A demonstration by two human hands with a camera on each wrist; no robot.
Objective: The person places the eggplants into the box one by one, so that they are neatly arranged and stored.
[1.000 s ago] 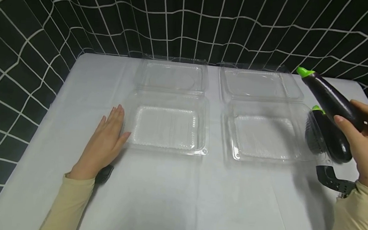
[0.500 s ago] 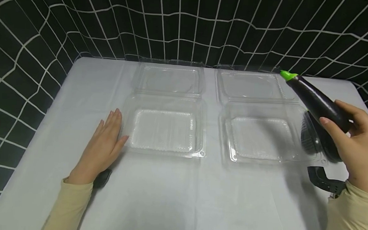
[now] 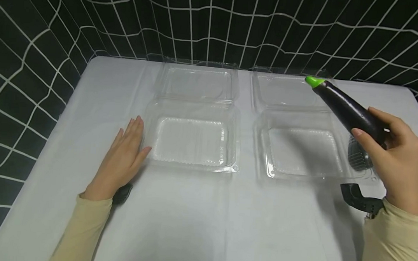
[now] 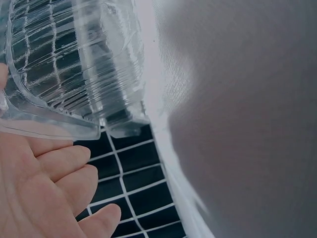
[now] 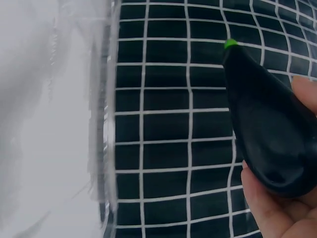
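My right hand (image 3: 400,162) grips the thick end of a dark purple eggplant (image 3: 350,109), its green cap pointing up and left. It is held tilted above the right side of the right clear plastic clamshell container (image 3: 300,150). In the right wrist view, fingers and thumb wrap the eggplant (image 5: 270,124). My left hand (image 3: 121,158) lies with straight fingers at the left edge of the left clear clamshell container (image 3: 191,141). In the left wrist view its fingers lie along the rim of that container (image 4: 54,64). Both containers stand with their lids laid back.
A dark shape (image 3: 360,152) shows through the right container's right wall; a second eggplant there is mostly hidden behind my hand. A white cloth covers the table (image 3: 198,215). Black backing with white netting (image 3: 220,26) rises behind and at the left.
My right hand has carried the eggplant leftward, toward the right container. The second eggplant has become hidden behind that hand. The left hand has stayed in place.
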